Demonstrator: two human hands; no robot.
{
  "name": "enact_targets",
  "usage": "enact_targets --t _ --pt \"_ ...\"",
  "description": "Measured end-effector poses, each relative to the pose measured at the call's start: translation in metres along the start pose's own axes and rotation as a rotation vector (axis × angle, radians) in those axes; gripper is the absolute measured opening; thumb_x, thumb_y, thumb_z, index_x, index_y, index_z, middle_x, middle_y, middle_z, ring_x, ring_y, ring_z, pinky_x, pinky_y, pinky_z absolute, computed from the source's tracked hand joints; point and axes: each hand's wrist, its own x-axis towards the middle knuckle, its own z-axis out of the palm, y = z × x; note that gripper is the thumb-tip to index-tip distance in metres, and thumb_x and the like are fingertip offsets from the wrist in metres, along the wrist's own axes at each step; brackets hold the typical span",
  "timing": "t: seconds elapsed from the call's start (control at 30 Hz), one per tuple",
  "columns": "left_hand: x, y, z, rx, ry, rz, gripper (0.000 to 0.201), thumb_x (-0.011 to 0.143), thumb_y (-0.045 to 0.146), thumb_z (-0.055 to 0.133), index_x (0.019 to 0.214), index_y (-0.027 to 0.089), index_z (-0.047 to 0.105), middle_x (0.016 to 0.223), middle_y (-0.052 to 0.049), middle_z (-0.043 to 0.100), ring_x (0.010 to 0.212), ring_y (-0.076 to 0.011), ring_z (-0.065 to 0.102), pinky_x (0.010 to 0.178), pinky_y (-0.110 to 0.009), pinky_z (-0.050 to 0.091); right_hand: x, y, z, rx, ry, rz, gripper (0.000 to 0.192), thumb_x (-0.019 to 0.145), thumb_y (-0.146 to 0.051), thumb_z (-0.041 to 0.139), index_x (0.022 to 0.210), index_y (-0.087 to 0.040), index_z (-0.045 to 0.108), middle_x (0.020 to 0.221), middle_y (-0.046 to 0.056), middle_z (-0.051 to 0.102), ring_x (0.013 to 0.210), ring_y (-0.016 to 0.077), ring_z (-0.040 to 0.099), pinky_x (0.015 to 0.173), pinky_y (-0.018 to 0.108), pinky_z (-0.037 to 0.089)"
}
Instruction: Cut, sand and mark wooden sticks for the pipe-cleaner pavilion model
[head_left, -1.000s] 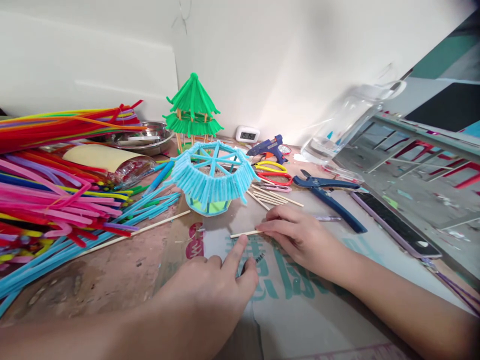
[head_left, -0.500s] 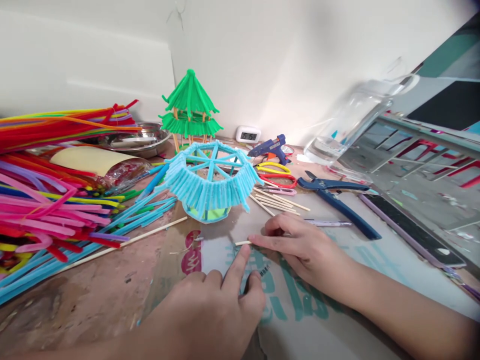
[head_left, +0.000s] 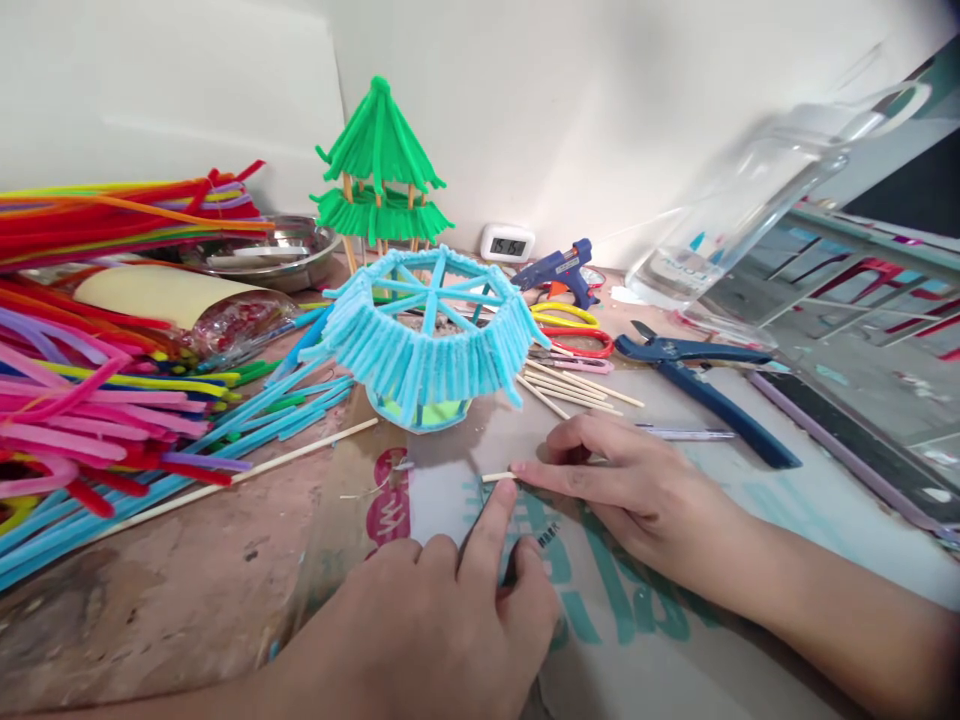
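Right hand (head_left: 637, 490) pins wooden stick (head_left: 498, 477) flat; left hand (head_left: 450, 620) forefinger touches stick's free end.

Pipe cleaners (head_left: 97, 330) piled left; green pavilion model (head_left: 380, 175) far centre, w/ clock (head_left: 507, 242), glue gun (head_left: 559, 270); blue pliers (head_left: 701, 375), bottle (head_left: 750, 200) right.

The left hand (head_left: 442, 620) lies low and knuckles-up, its forefinger stretched forward and pressed down, the other fingers curled under; the right hand (head_left: 637, 490) reaches in from the right, palm down, forefinger extended leftward, thumb tucked behind; the two forefinger tips nearly meet.
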Motion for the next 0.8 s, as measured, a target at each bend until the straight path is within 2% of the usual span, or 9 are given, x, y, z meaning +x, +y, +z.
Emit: enact_targets --t 0.27,0.53,0.8 --pt "-0.001 -0.002 0.005 -0.01 0.021 0.036 0.038 0.086 0.016 0.051 0.121 0.024 0.064 0.135 -0.016 0.061 0.051 -0.0169 0.067 0.038 -0.026 0.048 0.002 0.0 -0.001 -0.005 0.007 -0.009 0.038 0.097 -0.01 0.045 0.12 -0.027 0.07 0.097 0.008 0.063 0.087 0.0177 0.059 0.073 0.029 0.05" --pt "0.008 -0.003 -0.019 0.0 -0.208 0.013 0.047 0.085 0.011 0.051 0.127 0.028 0.063 0.144 -0.017 0.051 0.055 -0.0176 0.069 0.045 -0.028 0.055 0.0 0.0 -0.001 -0.024 -0.009 -0.016 0.043 0.095 -0.006 0.044 0.122 -0.028 0.069 0.1 0.009 0.064 0.089 0.0178 0.059 0.073 0.03 0.051" --pt "0.01 -0.003 -0.004 -0.09 -0.233 0.011 0.044 0.088 0.02 0.052 0.13 0.026 0.062 0.144 -0.023 0.049 0.052 -0.0213 0.069 0.039 -0.031 0.054 0.001 0.0 -0.001 -0.031 -0.001 -0.035 0.041 0.096 -0.007 0.045 0.121 -0.027 0.07 0.097 0.009 0.063 0.087 0.0181 0.058 0.072 0.03 0.05"
